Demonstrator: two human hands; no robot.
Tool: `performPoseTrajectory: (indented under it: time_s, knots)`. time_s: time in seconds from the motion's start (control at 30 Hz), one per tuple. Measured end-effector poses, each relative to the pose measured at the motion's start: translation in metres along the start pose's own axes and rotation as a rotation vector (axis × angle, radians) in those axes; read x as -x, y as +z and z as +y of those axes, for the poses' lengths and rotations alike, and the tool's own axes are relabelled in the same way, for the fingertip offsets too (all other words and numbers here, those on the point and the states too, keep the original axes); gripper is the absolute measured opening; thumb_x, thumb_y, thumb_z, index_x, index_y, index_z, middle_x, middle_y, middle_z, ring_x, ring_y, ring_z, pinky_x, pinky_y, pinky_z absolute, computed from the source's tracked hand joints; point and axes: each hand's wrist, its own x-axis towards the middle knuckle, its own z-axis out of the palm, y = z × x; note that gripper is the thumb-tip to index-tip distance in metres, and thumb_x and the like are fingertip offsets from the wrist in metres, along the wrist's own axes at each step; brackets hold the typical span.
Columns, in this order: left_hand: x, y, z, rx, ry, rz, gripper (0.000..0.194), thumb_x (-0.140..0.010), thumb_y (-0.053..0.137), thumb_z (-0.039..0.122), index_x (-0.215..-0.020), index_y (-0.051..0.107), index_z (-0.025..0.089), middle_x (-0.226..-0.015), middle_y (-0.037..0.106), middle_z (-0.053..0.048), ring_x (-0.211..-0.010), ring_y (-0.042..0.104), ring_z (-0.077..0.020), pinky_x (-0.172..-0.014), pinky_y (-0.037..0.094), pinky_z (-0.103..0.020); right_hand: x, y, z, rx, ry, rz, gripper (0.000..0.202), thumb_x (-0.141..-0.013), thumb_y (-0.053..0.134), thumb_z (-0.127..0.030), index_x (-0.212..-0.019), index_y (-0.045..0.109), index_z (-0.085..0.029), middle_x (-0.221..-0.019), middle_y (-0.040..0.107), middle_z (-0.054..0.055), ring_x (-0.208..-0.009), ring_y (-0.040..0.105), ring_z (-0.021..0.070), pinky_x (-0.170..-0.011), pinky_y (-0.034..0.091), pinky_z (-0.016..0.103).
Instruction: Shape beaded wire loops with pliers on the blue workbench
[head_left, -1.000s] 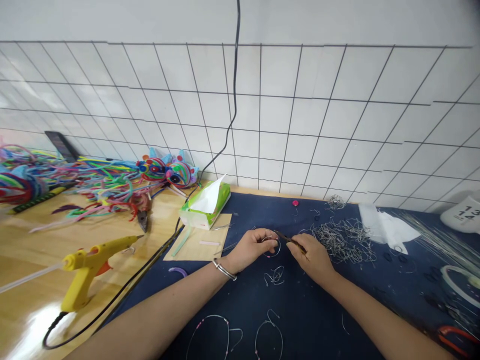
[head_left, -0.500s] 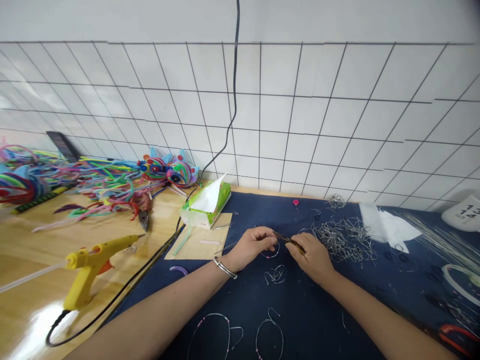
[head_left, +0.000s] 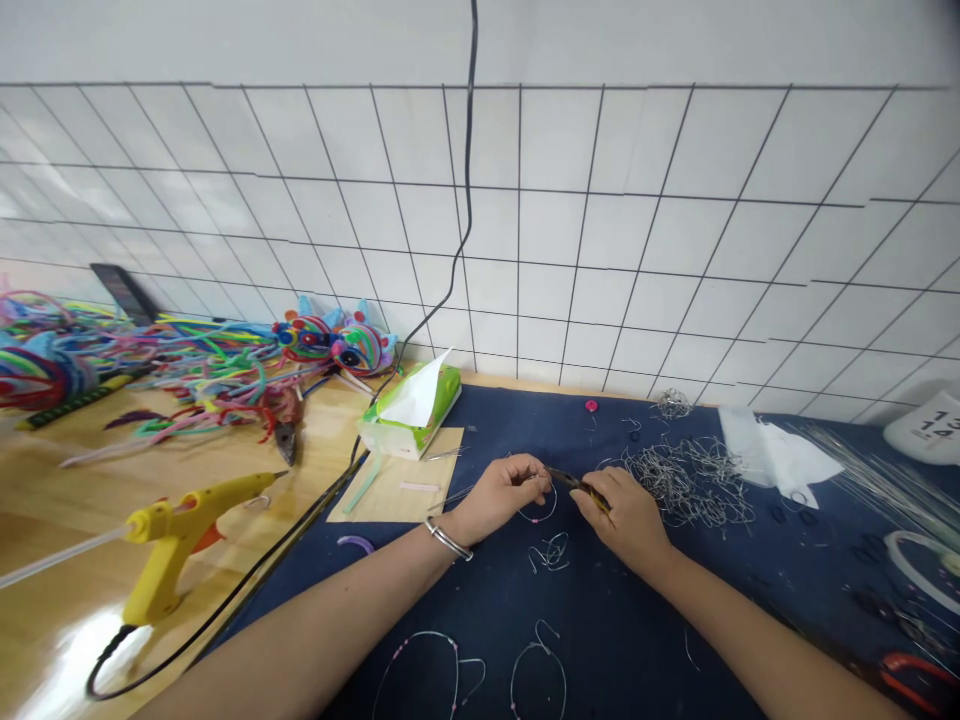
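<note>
Near the middle of the dark blue cloth (head_left: 480,590), my left hand (head_left: 511,490) pinches a thin wire loop (head_left: 535,520) with a small pink bead on it. My right hand (head_left: 626,510) is wrapped round dark pliers (head_left: 568,479), whose jaws point left and meet the wire by my left fingertips. The exact contact is too small to make out. Just below lies a small tangle of bent wire (head_left: 550,553). Two larger beaded wire loops, a left one (head_left: 457,655) and a right one (head_left: 538,647), rest at the front edge of the view.
A wire heap (head_left: 690,480) lies right of my right hand. Left are a green tissue box (head_left: 420,405), a yellow glue gun (head_left: 176,545) with its cord, other pliers (head_left: 285,440) and colourful fuzzy strips (head_left: 217,375). Red-handled scissors (head_left: 919,680) lie at far right.
The view has shifted very slightly. Both hands keep their grip, and the small wire loop under my left fingers has turned or dipped a little.
</note>
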Motion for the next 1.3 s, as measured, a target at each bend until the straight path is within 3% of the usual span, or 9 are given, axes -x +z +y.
performPoseTrajectory:
  time_s: [0.4,0.63,0.83,1.3]
  knots:
    - [0.002,0.001,-0.001,0.155,-0.101,-0.074,0.016,-0.081,0.052,0.029,-0.086,0.052,0.014,-0.073,0.063,-0.004,-0.055,0.059,-0.0100,-0.048,0.041,-0.018,0.000,-0.001,-0.002,0.026,-0.036,0.014,0.025,-0.086,0.044,-0.039,-0.087,0.060,-0.019,-0.076,0.057,0.006,-0.078,0.051,0.0179,-0.073,0.039,0.029]
    - [0.002,0.003,0.006,0.098,-0.128,-0.095,0.017,-0.076,0.060,0.029,-0.080,0.056,0.013,-0.063,0.061,-0.001,-0.053,0.056,-0.0083,-0.051,0.043,-0.018,0.000,-0.002,-0.003,0.021,-0.033,0.045,0.026,-0.086,0.043,-0.039,-0.085,0.060,-0.019,-0.075,0.057,0.006,-0.077,0.051,0.0180,-0.072,0.039,0.029]
    - [0.000,0.004,-0.002,0.088,-0.131,-0.040,0.019,-0.074,0.062,0.031,-0.077,0.055,0.013,-0.058,0.060,0.000,-0.052,0.055,-0.0087,-0.051,0.045,-0.019,0.000,-0.002,-0.005,-0.019,0.005,0.007,0.025,-0.086,0.043,-0.039,-0.086,0.059,-0.020,-0.076,0.057,0.005,-0.077,0.052,0.0173,-0.071,0.039,0.028]
    - [0.001,0.003,0.003,0.185,-0.133,-0.047,0.020,-0.071,0.066,0.028,-0.076,0.054,0.012,-0.060,0.063,-0.002,-0.056,0.059,-0.0109,-0.054,0.044,-0.021,-0.001,0.002,-0.012,-0.133,0.106,-0.025,0.026,-0.086,0.042,-0.042,-0.083,0.058,-0.022,-0.073,0.058,0.002,-0.073,0.054,0.0166,-0.067,0.042,0.028]
